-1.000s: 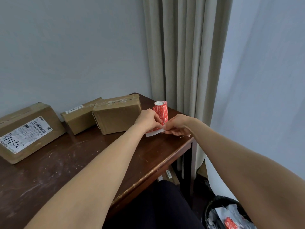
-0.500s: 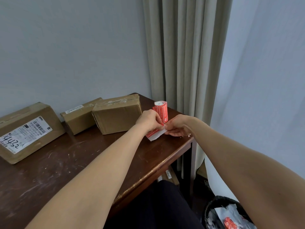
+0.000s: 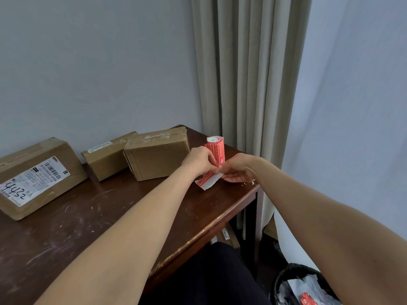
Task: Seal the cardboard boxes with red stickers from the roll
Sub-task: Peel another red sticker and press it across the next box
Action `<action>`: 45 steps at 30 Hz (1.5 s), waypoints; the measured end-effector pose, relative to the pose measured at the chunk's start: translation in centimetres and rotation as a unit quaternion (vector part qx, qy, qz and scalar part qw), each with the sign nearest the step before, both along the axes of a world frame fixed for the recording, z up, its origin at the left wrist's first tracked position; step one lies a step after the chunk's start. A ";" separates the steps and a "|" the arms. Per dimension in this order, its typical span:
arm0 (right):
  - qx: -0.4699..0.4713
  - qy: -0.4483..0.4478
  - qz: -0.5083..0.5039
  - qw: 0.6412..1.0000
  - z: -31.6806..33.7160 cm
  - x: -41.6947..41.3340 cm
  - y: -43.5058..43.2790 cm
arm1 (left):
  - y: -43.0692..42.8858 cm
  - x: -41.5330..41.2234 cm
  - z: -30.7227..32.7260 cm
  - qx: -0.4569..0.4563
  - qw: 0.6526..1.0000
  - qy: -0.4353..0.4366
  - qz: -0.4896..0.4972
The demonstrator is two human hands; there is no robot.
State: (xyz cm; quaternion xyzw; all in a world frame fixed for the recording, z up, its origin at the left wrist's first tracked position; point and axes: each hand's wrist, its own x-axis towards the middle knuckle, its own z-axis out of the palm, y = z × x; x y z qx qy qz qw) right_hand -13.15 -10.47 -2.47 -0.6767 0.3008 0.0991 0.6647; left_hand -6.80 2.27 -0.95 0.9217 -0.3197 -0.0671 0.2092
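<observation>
1. Surface [image 3: 88,227]: dark wood, scratched, with a chipped near edge.
2. Curtain [image 3: 248,84]: beige, hanging at the far right behind the surface corner.
3. Large box [image 3: 37,177]: far left, shipping label on top with "4432" handwritten.
4. Right box [image 3: 156,155]: far centre, taped on top. It touches the middle box [image 3: 105,157], which sits between it and the large box.
5. Bin [image 3: 304,285]: on the floor at near right, black liner, with white and red scraps inside.
6. Left hand [image 3: 199,160]: fingers curled, pinching a red sticker edge at the base of the roll.
7. Right hand [image 3: 236,169]: fingers curled, pinching the right end of the white strip, just right of the left hand.
8. Sticker roll [image 3: 217,150]: red, upright on the surface at the far right corner, just beyond both hands and right of the right box.
9. Strip [image 3: 207,182]: white liner with red stickers, trailing from the hands down and left onto the surface.
</observation>
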 end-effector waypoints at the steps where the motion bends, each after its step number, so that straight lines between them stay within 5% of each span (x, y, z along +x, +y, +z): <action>1: 0.000 0.000 0.000 1.000 0.0 -0.1 0.0 | 0.0 0.0 0.0 0.002 1.000 0.000 0.001; 45: -0.039 -0.041 -0.014 0.998 0.3 -0.7 0.4 | -0.2 -0.4 0.1 -0.022 0.999 -0.017 0.025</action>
